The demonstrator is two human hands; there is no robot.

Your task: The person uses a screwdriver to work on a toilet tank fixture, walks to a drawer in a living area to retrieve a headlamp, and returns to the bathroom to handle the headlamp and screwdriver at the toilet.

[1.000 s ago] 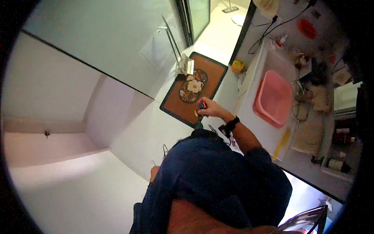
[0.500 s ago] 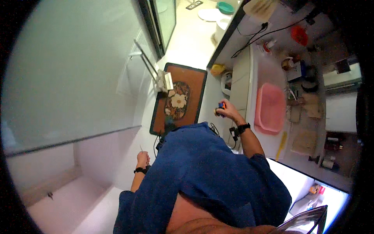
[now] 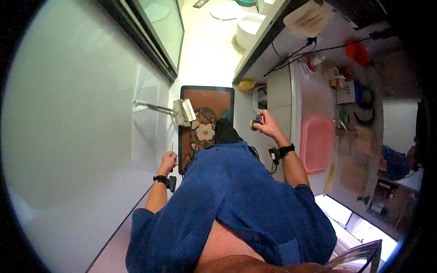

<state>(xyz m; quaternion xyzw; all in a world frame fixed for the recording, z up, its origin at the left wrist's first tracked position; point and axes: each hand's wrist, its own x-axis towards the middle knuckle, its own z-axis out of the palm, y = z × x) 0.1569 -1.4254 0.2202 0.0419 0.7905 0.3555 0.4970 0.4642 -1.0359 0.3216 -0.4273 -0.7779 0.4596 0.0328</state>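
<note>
Orange-and-blue small object sits pinched in the right hand at one o'clock; left hand, fisted, holds a thin rod.

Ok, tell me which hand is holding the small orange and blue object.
The right hand, raised beside the counter, grips the small orange and blue object; the left hand hangs lower down.

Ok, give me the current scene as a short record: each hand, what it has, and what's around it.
left hand: closed in a fist near the white wall; contents cannot be told
right hand: raised, grip closed on a small orange and blue object
wrists: dark band on each
floor: brown floral mat ahead
right side: counter with a pink basin, cables and small items
clothing: blue garment
</note>
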